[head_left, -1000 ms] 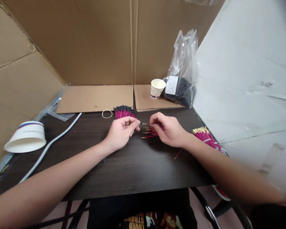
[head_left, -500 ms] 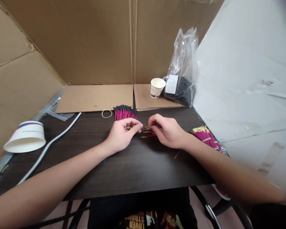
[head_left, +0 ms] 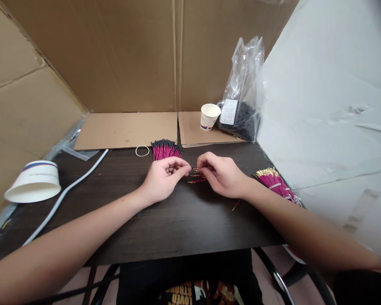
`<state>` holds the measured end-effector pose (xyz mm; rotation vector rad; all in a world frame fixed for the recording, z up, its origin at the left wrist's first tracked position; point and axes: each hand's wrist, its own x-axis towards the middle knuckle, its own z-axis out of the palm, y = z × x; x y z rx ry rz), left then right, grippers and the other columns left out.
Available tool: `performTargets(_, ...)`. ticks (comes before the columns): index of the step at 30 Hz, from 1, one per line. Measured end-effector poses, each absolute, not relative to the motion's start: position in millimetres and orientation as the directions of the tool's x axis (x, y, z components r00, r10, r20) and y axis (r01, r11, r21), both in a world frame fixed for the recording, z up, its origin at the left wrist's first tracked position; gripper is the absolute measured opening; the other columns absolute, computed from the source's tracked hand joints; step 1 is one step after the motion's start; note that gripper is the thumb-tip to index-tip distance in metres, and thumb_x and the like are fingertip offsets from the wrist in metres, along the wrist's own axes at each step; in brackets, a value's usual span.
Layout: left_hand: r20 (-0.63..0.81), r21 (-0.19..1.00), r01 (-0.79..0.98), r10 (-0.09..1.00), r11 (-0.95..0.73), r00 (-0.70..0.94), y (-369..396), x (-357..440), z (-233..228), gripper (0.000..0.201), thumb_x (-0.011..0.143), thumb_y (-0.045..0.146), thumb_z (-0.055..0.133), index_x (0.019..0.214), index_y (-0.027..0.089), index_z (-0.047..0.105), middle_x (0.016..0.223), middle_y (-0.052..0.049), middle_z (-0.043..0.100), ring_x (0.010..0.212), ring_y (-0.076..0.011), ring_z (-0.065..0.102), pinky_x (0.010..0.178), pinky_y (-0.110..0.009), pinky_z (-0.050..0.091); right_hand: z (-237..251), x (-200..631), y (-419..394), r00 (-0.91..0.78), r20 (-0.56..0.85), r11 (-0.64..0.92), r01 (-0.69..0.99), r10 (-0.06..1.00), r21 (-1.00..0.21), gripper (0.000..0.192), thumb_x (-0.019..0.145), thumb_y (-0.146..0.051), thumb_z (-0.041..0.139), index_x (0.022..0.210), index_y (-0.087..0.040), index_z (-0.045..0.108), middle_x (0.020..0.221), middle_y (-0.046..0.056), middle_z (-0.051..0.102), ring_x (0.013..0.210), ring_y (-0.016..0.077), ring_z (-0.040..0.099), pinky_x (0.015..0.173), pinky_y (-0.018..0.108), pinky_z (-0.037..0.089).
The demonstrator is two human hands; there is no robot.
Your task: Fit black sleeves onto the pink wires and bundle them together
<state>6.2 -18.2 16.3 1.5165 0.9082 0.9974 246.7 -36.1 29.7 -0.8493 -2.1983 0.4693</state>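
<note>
Both hands meet mid-table. Left hand (head_left: pixel 163 178) curls, fingertips pinched on something too small to make out. Right hand (head_left: pixel 220 173) has its fingers bent down over a few loose pink wires (head_left: pixel 197 177) with gold tips, fanned flat for picking singly; whether it grips one, cannot tell. Finished bundle with black ends (head_left: pixel 165 149) lies just behind the left hand, rubber band (head_left: pixel 142 151) beside it. Uncapped pile (head_left: pixel 274 181) waits by the right wrist.

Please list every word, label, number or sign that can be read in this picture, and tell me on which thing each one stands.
"STRONG", upside down: on the black shirt at the bottom edge.
"LOVED", upside down, partly cut off: same shirt, line below.
White label on the plastic bag: printed, too small to read.
Blue band on the upright paper cup: too small to read.
Stripe on the tipped paper cup: no readable text.
</note>
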Motion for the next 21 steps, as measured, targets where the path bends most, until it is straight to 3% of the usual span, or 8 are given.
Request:
performTargets(11,0.101,0.991,0.046,0.928,-0.126,0.359,-18.8,4.2,15.0,0.031,0.089,0.036,0.089,0.109,0.015,0.079,0.096,-0.009,0.08,0.083,-0.017,0.072,0.074,-0.03,0.059,30.7,245.4,-36.2,-0.507,0.479,0.69,0.418,0.717,-0.591,0.011,0.109,-0.012,0.053,0.112,-0.023,0.055,0.09,0.0,0.067,0.072,0.0136,0.058,0.067,0.028,0.047)
performTargets(16,0.094,0.991,0.046,0.912,-0.122,0.399,-19.7,1.2,15.1,0.04,0.088,0.035,0.09,0.119,0.014,0.075,0.101,-0.009,0.078,0.078,-0.0142,0.068,0.069,-0.027,0.057,32.9,240.7,-39.0,-0.411,0.444,0.584,0.331,0.796,-0.741,0.01,0.108,-0.016,0.059,0.112,-0.023,0.055,0.091,0.001,0.072,0.078,0.0157,0.068,0.072,0.03,0.053)
performTargets(21,0.088,0.989,0.073,0.909,-0.129,0.407,-19.6,2.9,15.1,0.031,0.09,0.035,0.087,0.111,0.014,0.077,0.102,-0.011,0.08,0.08,-0.0164,0.071,0.069,-0.028,0.058,27.4,235.7,-39.4,-0.337,0.341,0.429,0.234,0.878,-0.873,0.013,0.106,-0.025,0.069,0.111,-0.024,0.056,0.098,0.004,0.076,0.085,0.0176,0.073,0.077,0.033,0.058)
